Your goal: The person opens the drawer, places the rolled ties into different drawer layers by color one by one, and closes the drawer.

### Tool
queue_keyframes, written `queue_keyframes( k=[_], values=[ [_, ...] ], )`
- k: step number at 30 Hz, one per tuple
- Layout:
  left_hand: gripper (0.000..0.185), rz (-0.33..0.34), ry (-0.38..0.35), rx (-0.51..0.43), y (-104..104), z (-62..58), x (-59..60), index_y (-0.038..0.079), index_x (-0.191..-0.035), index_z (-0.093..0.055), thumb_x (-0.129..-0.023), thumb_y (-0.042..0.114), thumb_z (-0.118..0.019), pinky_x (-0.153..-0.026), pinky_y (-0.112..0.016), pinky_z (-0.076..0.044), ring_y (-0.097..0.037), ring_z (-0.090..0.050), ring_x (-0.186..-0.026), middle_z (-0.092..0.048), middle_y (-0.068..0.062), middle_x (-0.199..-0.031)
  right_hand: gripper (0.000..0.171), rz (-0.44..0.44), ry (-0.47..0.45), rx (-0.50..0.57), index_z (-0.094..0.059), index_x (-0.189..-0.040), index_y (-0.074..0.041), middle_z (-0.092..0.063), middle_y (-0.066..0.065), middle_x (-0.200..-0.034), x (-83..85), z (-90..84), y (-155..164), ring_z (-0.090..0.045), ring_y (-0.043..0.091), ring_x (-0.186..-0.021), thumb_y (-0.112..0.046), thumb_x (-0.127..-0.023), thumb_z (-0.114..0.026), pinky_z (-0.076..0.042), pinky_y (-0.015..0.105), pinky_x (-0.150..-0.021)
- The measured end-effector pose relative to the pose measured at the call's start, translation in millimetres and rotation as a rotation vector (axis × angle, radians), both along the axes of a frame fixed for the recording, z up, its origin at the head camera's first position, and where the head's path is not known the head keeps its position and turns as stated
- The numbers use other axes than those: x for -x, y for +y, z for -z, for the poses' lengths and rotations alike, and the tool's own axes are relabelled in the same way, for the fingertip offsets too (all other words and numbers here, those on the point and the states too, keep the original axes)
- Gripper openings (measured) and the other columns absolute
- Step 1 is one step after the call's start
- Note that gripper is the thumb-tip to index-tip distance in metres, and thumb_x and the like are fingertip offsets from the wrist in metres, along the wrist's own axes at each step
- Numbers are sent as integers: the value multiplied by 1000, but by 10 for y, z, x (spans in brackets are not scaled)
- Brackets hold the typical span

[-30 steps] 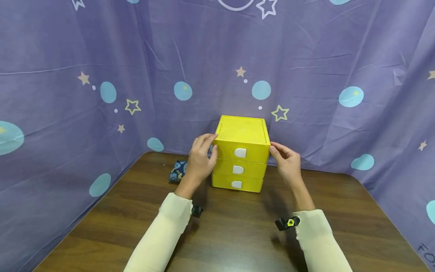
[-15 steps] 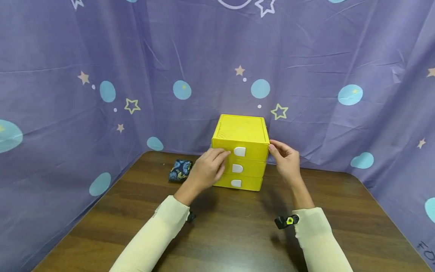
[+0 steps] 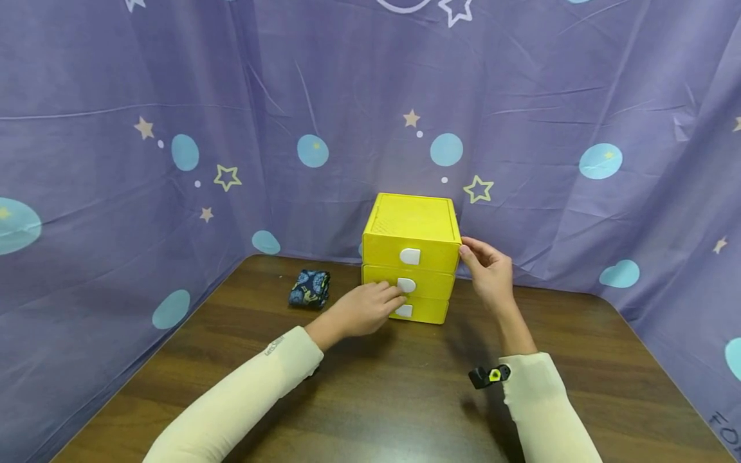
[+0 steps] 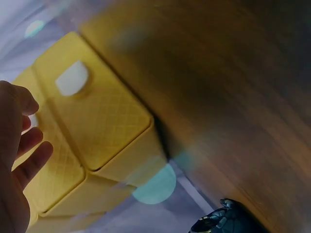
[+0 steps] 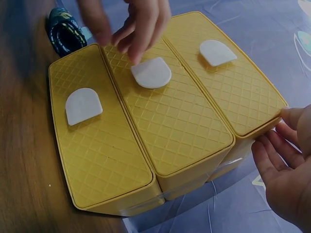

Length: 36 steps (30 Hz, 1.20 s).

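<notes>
A yellow three-drawer box (image 3: 412, 222) stands at the back of the wooden table, each drawer front shut and bearing a white handle. My left hand (image 3: 370, 307) reaches to the middle drawer, and its fingertips (image 5: 138, 46) touch the top edge of that drawer's white handle (image 5: 151, 73). In the left wrist view the left hand's fingers (image 4: 29, 160) look loosely straight beside the box (image 4: 97, 126). My right hand (image 3: 489, 267) rests against the box's upper right side, with the right hand's fingers (image 5: 272, 160) straight along the wall.
A small dark patterned pouch (image 3: 309, 288) lies on the table (image 3: 405, 399) to the left of the box. A purple curtain (image 3: 579, 96) with stars and blue dots hangs close behind and on both sides. Black wrist cameras sit by the cream sleeves.
My left hand left the box's upper left corner, swept down across the front, and now touches the middle drawer's handle. The right hand has stayed at the right side.
</notes>
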State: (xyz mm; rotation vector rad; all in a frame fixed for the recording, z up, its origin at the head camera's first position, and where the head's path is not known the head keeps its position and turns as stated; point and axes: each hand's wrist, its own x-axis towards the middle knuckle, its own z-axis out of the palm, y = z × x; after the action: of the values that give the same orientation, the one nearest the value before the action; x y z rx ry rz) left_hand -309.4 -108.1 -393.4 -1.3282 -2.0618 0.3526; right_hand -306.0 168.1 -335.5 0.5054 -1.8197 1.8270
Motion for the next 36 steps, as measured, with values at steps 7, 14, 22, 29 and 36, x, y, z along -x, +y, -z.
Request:
queue_keyframes(
  k=[7, 14, 22, 29, 36],
  values=[
    [26, 2, 133, 174, 68, 125, 20, 15, -128, -67, -103, 18, -62, -77, -27, -50, -18, -56, -105, -62, 0, -122, 28, 16, 25, -34, -68, -121, 15, -74, 16, -105, 9, 13, -8, -68, 6, -87, -1, -98, -68, -56, 15, -81],
    [23, 7, 179, 248, 155, 134, 31, 22, -123, -69, -102, 18, -63, -79, -27, -47, -18, -52, -111, -61, 2, -123, 27, 35, 41, -47, -69, -120, 14, -70, 32, -110, 9, 10, -8, -69, 6, -87, -1, -98, -67, -56, 15, -81],
    [22, 14, 202, 370, 313, 110, 95, 26, -124, -69, -104, 29, -61, -87, -29, -48, -18, -51, -113, -59, 2, -124, 27, 58, 54, -75, -69, -120, 14, -69, 34, -112, 7, 6, 6, -69, 9, -87, -2, -98, -67, -56, 15, -80],
    [19, 10, 203, 459, 400, 147, 128, 32, -120, -70, -104, 31, -59, -84, -30, -46, -18, -50, -114, -56, 5, -125, 28, 67, 35, -80, -69, -121, 14, -69, 33, -113, -9, -6, -1, -69, 7, -87, -3, -99, -67, -56, 14, -81],
    [21, 0, 213, 491, 458, 227, 152, 33, -118, -72, -106, 29, -55, -83, -30, -47, -17, -50, -113, -55, 6, -125, 28, 58, -16, -76, -69, -122, 12, -69, 32, -115, -23, -45, -5, -69, 12, -90, -4, -99, -67, -56, 15, -82]
  ],
)
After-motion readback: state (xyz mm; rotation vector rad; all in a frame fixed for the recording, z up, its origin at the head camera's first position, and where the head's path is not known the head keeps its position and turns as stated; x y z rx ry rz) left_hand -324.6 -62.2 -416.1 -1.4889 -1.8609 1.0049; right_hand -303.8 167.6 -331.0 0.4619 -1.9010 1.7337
